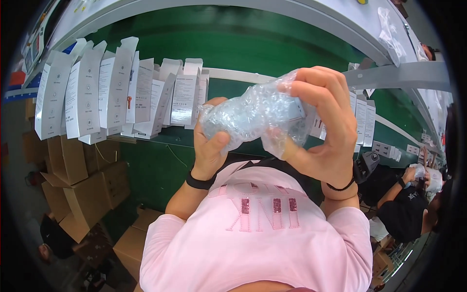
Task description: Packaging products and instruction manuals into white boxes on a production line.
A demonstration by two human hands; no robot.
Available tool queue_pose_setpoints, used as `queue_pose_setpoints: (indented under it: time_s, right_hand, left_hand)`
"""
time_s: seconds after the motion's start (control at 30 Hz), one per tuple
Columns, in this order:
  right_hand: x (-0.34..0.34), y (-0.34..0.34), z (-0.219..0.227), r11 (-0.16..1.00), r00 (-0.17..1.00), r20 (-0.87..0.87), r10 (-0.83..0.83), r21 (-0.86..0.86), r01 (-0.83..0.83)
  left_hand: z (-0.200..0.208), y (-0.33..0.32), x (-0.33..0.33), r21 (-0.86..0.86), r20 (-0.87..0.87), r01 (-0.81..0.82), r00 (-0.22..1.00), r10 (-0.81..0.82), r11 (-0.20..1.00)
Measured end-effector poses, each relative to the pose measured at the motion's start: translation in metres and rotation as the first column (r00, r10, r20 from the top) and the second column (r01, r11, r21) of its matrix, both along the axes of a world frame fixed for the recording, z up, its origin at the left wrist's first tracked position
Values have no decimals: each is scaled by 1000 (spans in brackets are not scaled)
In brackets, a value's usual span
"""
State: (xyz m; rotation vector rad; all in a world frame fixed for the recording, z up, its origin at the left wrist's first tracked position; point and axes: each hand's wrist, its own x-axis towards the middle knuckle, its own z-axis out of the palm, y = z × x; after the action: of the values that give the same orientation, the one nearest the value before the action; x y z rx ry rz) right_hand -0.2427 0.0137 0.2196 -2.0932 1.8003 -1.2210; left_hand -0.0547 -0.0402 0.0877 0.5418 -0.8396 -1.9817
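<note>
A bubble-wrapped bundle [248, 116] was held between both hands, in front of a pink shirt [262, 253].
The left hand [208, 151] was clamped on its left end, the right hand [332, 129] on its right. Open-flapped white cartons [111, 92] stood in a row farther left, near brown cardboard boxes [90, 194].

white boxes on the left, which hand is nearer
Left. The left hand is by the right end of those white boxes; the right hand is farther right, across the bubble wrap.
</note>
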Motion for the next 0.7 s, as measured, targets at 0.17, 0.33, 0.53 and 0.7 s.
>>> queue_pose_setpoints:
  time_s: [0.17, 0.33, 0.53, 0.7]
  right_hand:
    - [-6, -2, -40, 984, 626, 776, 77, -161, 79]
    - [-25, 15, -107, 886, 277, 942, 190, -42, -463]
    - [-73, 49, -173, 944, -439, 898, -12, -135, -301]
    - [-94, 85, -189, 906, -431, 800, -417, 403, -130]
  left_hand:
    - [2, 12, 3, 290, -96, 114, 991, -90, 950]
    - [-22, 51, -17, 687, -283, 542, 814, -508, 485]
    - [-67, 19, -27, -17, 810, 573, 489, -324, 820]
    - [-146, -43, -69, -59, 995, 557, -37, 95, 829]
